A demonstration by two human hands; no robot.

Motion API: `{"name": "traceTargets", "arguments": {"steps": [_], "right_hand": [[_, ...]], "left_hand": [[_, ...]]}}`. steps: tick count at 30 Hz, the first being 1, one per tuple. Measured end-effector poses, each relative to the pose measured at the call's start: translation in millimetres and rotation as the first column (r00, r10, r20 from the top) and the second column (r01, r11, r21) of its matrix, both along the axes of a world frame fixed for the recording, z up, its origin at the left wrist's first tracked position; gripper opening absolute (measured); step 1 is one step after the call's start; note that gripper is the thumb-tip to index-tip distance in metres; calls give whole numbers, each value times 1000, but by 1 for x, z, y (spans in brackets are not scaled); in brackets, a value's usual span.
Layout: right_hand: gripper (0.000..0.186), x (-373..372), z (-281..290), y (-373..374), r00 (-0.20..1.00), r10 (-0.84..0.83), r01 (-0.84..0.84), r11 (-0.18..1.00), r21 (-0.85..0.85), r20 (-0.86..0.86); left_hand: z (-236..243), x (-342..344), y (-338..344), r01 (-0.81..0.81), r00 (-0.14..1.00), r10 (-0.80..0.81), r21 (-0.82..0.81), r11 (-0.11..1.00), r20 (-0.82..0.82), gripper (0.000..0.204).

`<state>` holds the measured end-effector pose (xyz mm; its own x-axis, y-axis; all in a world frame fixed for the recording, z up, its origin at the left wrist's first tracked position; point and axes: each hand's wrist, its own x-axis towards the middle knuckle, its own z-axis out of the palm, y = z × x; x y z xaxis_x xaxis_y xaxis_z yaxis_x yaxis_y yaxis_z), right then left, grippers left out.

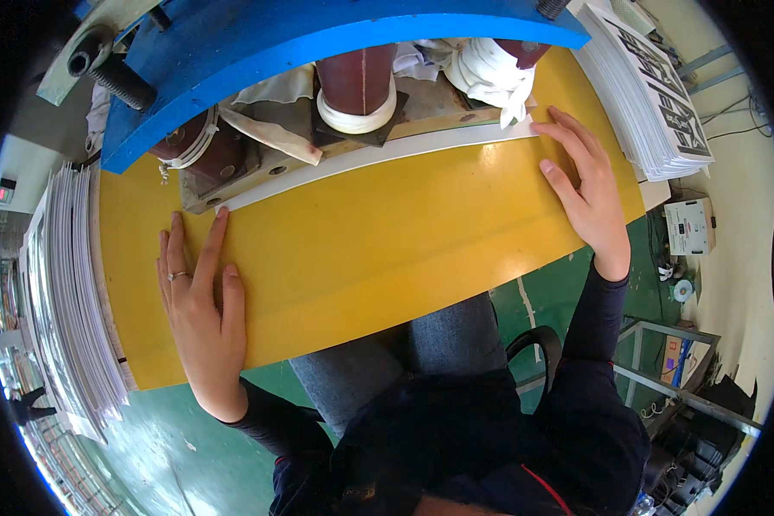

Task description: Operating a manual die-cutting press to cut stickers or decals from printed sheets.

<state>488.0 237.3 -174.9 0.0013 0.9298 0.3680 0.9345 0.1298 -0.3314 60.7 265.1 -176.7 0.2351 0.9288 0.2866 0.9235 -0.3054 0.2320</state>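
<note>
Over a green floor (163,456), sits at a glossy yellow worktop (353,258) between a left stack of sheets (69,284) and a right stack of printed sheets (645,95). Faces a blue metal beam (275,39), with maroon cylinders (353,82) and a pale metal bar (232,191) beneath, and white cloth (482,77) bunched at right. Reaches forward with both dark-sleeved forearms (606,305) well apart. Lays the left hand (199,318) palm down, fingers loosely spread and grasping nothing, index fingertip at the left end of a white strip (361,156) along the bar's front edge. Angles the right hand (589,185) inward, fingers parted, slightly bent and unclenched, with fingertip contact at the strip's right end.
</note>
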Motion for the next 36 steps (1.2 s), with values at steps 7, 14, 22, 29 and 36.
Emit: {"name": "traceTargets", "arguments": {"steps": [7,14,22,29,36], "right_hand": [[35,1,-1,0,1000,2,-2,1000,-6,7],[36,2,-1,-1,1000,12,-12,1000,6,3],[36,2,-2,-1,1000,2,-2,1000,0,-10],[36,3,-3,0,1000,16,-16,1000,11,1],[36,0,0,0,1000,10,-10,1000,3,-9]], "left_hand": [[-3,0,2,0,1000,0,3,1000,-10,49],[-1,0,0,8,1000,-8,7,1000,-2,50],[-1,0,0,4,1000,-4,1,1000,-7,50],[-2,1,1,5,1000,-5,-3,1000,3,49],[-2,2,1,-1,1000,1,15,1000,19,48]]}}
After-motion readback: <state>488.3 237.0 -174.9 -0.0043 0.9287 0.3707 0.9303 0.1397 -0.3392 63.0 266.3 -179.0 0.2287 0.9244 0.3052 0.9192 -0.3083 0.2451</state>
